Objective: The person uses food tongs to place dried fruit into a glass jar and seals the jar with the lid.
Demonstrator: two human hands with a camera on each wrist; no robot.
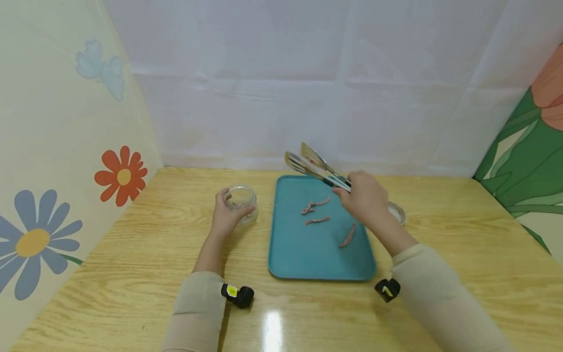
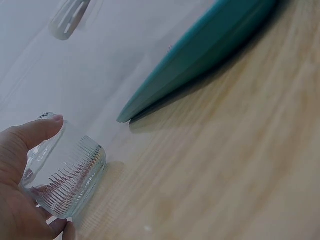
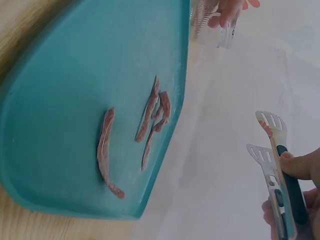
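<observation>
My left hand (image 1: 225, 215) grips a clear glass jar (image 2: 75, 175) with ribbed sides, left of the tray; the thumb lies over its rim side. Reddish-brown bits show through the ribs. My right hand (image 1: 367, 198) holds metal tongs (image 3: 280, 185) with slotted heads and dark green grips, raised above the tray's far edge. The two heads stand apart; a reddish patch shows on one, and I cannot tell what it is. On the blue-green tray (image 1: 308, 259) lie several thin strips of raw meat: one strip (image 1: 347, 236) nearer right, others (image 1: 317, 221) around the middle.
A round, pale-rimmed object (image 1: 397, 213) sits right of the tray, partly hidden by my right wrist. The wooden table (image 1: 132, 274) ends at a white cloth backdrop (image 1: 246, 122). Flower-painted panels (image 1: 57, 137) stand at both sides.
</observation>
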